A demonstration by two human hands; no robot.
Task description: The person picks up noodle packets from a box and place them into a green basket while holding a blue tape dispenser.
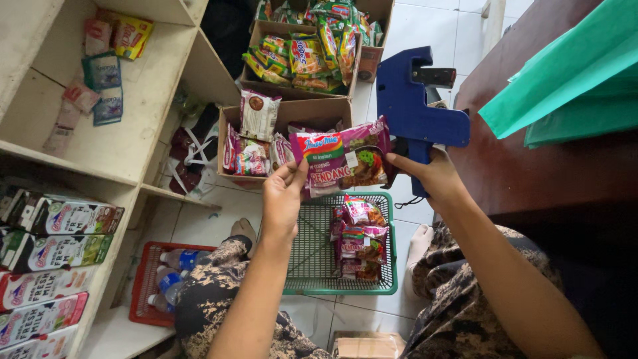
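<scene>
Holding: left hand point(282, 199) pinches the left edge of a noodle packet point(342, 159), thumb in front and fingers behind; the packet is raised above the green basket point(312, 256).
Right hand: right hand point(432, 174) is closed around the grip of a blue price-label gun point(415, 106), whose lower end meets the packet's right edge.
Green basket: rectangular plastic mesh on the tiled floor between the knees; several similar packets point(359, 242) lie stacked along its right side.
Near carton: open cardboard box point(286, 129) just beyond the basket, holding upright glossy packets in white and purple.
Far cartons: further boxes point(306, 56) behind the near carton, filled with yellow and green packets.
Red crate: slatted plastic crate point(153, 286) left of the basket, with clear bottles lying in it.
Shelving: pale wooden shelf unit point(133, 133) far left of the basket; lower bay holds milk cartons point(53, 266) on their sides, upper bay small sachets.
Arms: both forearms bare, raised from the lap, converging above the basket.
</scene>
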